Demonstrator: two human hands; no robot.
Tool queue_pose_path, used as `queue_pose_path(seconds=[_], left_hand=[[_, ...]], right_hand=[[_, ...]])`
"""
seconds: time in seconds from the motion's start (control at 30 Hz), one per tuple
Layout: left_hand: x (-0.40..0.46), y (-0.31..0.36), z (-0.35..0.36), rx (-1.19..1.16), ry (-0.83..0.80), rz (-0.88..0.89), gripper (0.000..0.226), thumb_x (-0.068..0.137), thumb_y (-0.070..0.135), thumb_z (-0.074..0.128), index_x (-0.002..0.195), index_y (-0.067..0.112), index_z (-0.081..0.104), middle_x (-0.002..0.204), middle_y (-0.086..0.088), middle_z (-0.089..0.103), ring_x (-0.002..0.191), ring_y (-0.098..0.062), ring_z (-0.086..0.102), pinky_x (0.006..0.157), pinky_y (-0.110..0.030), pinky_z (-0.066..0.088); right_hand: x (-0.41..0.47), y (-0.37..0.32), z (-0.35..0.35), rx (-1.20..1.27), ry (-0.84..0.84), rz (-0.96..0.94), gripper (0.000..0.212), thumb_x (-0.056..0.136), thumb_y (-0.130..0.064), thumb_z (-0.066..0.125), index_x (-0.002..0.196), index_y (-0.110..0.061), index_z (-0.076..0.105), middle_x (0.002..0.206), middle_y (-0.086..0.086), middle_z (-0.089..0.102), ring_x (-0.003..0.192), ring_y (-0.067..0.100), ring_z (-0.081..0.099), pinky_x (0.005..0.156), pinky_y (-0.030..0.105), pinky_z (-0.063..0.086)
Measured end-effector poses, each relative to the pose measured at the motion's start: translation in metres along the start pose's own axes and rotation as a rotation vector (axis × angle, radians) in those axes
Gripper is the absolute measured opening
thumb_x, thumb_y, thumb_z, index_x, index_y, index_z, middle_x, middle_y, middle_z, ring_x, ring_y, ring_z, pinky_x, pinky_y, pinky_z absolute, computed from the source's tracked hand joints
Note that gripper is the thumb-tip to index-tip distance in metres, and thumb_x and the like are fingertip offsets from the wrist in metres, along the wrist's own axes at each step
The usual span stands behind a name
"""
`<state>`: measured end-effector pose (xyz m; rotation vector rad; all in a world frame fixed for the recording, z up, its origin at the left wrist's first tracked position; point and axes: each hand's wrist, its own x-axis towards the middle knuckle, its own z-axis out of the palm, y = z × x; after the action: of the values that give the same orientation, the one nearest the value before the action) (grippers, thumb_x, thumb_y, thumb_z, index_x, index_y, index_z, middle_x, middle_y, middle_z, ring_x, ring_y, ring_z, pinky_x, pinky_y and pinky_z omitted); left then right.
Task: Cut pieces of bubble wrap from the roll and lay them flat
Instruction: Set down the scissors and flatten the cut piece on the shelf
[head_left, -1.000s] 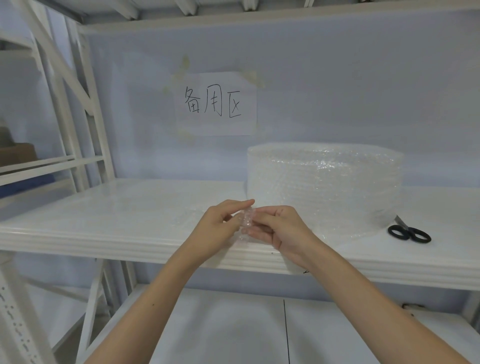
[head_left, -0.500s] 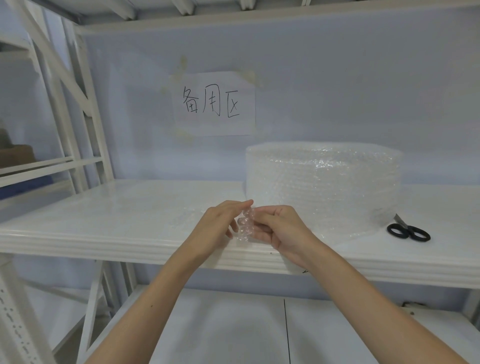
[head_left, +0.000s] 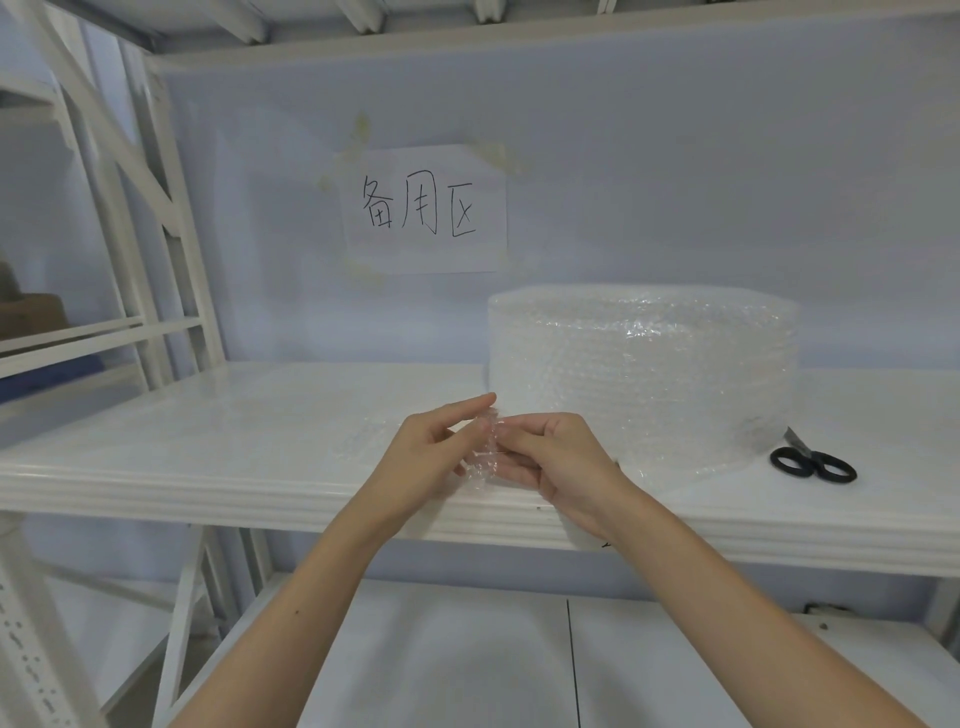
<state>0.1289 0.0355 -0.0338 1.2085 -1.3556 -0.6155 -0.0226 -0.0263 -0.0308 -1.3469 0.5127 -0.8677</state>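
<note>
While the big roll of clear bubble wrap (head_left: 641, 376) stands on end on the white metal shelf (head_left: 182, 467), both hands meet just in front of it, over the shelf's front edge. The left hand (head_left: 423, 460) and the right hand (head_left: 558, 460) each pinch a small, crumpled strip of bubble wrap (head_left: 485, 454) between thumb and fingertips, holding it upright between them. Black-handled scissors (head_left: 813, 462) lie untouched on the shelf to the right of the roll. A faint clear sheet (head_left: 358, 434) seems to rest flat on the shelf left of the hands, though it is hard to make out. By my reading, this strip is cut but not yet laid flat, and further cuts remain.
</note>
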Motion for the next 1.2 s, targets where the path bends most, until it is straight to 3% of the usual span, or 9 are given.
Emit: queue_pose_path(seconds=[0.17,0.33,0.5,0.63,0.73,0.8,0.87,1.0,1.2], left_hand=[[0.0,0.001,0.0,0.009,-0.008,-0.009,0.032,0.095,0.016,0.061,0.121,0.033,0.067,0.081,0.021,0.074,0.064,-0.001,0.06,0.066,-0.016,0.049],[0.0,0.002,0.0,-0.008,-0.028,-0.008,0.033,0.093,0.013,0.063,0.12,0.032,0.067,0.087,0.02,0.075,0.063,0.0,0.061,0.064,-0.015,0.048],[0.001,-0.004,-0.002,0.028,-0.053,-0.029,0.036,0.092,0.017,0.065,0.122,0.036,0.067,0.059,0.008,0.06,0.06,-0.009,0.05,0.06,-0.017,0.044],[0.002,-0.006,-0.004,0.039,-0.075,-0.035,0.037,0.093,0.018,0.066,0.124,0.038,0.067,0.063,-0.005,0.051,0.062,-0.016,0.042,0.055,-0.021,0.039],[0.0,-0.003,-0.003,0.049,-0.082,-0.014,0.039,0.093,0.016,0.066,0.125,0.038,0.066,0.067,-0.009,0.055,0.055,-0.01,0.044,0.054,-0.018,0.04],[0.0,0.0,-0.003,0.054,-0.062,-0.004,0.042,0.092,0.014,0.066,0.128,0.037,0.063,0.087,-0.002,0.07,0.055,-0.006,0.051,0.056,-0.017,0.045],[0.001,0.001,-0.004,0.04,-0.028,-0.019,0.044,0.092,0.014,0.066,0.129,0.036,0.059,0.106,0.008,0.071,0.057,-0.006,0.058,0.059,-0.02,0.05],[0.001,-0.001,-0.01,-0.016,0.041,-0.133,0.031,0.092,0.023,0.066,0.122,0.027,0.061,0.097,0.001,0.071,0.065,-0.015,0.068,0.057,-0.019,0.051],[-0.002,-0.004,-0.024,-0.109,0.11,-0.156,0.009,0.09,0.011,0.069,0.095,0.004,0.072,0.078,-0.006,0.07,0.059,-0.012,0.065,0.058,-0.016,0.052]], right_hand=[[-0.001,-0.001,0.001,0.012,-0.004,-0.006,0.018,0.095,-0.001,0.055,0.098,0.002,0.073,0.089,0.012,0.077,0.081,0.018,0.075,0.075,0.023,0.059],[-0.002,-0.002,0.002,0.01,-0.002,-0.004,0.018,0.095,-0.001,0.055,0.098,0.002,0.073,0.091,0.014,0.077,0.083,0.021,0.076,0.076,0.024,0.059],[-0.001,-0.002,0.002,0.047,0.025,0.012,0.018,0.096,-0.007,0.056,0.098,0.002,0.072,0.089,0.016,0.076,0.08,0.023,0.075,0.071,0.024,0.059],[0.0,-0.005,0.002,0.097,0.042,0.033,0.026,0.094,-0.02,0.061,0.095,0.004,0.071,0.081,0.018,0.074,0.075,0.026,0.074,0.07,0.027,0.06],[0.002,-0.003,0.002,0.07,0.025,0.028,0.025,0.092,-0.018,0.065,0.1,0.006,0.068,0.085,0.018,0.071,0.076,0.026,0.074,0.072,0.027,0.06],[0.005,-0.001,0.002,0.07,0.037,0.037,0.022,0.092,-0.013,0.065,0.101,0.007,0.067,0.081,0.015,0.071,0.074,0.026,0.075,0.072,0.028,0.06],[0.009,-0.002,0.004,0.082,0.05,0.038,0.022,0.092,-0.009,0.063,0.104,0.009,0.065,0.083,0.015,0.071,0.071,0.025,0.074,0.07,0.028,0.061],[0.021,-0.006,0.01,0.022,0.097,-0.021,0.011,0.092,-0.006,0.062,0.094,0.004,0.065,0.085,0.014,0.063,0.072,0.024,0.065,0.071,0.029,0.061],[0.045,-0.008,0.021,-0.091,0.116,-0.039,0.021,0.09,-0.013,0.067,0.097,0.007,0.068,0.082,0.014,0.064,0.067,0.019,0.062,0.065,0.025,0.057]])
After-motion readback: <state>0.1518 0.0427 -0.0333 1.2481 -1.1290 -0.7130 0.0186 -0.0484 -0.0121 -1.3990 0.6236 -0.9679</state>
